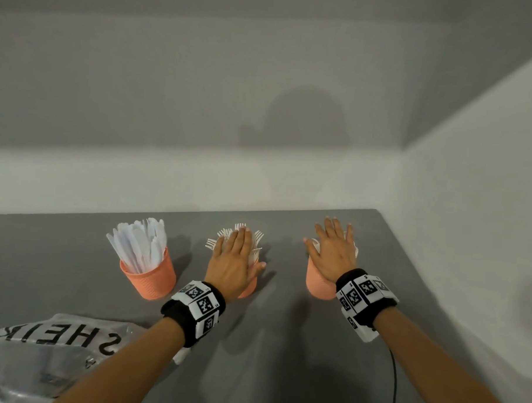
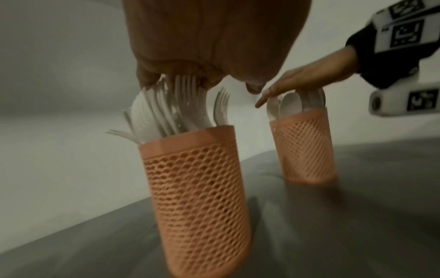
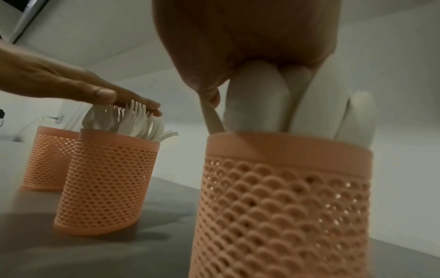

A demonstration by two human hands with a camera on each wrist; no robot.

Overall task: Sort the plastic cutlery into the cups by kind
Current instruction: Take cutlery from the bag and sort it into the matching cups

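Your left hand (image 1: 236, 261) flat, fingers together, on forks (image 2: 171, 105) in middle cup (image 2: 197, 197). Right hand (image 1: 332, 253) flat, fingers spread, on spoons (image 3: 259, 97) in cup at 3 o'clock (image 3: 281, 206). Knives (image 1: 141, 244) in cup at 9 o'clock (image 1: 151, 277). Risk: off-centre push tips light cup, spilling cutlery.

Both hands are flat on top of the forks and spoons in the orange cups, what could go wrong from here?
1. The left hand presses on white plastic forks splaying from the middle orange mesh cup; thin tines might bend or snap.
2. The right hand pushes on white plastic spoons in the right orange mesh cup; an off-centre push could tip it.
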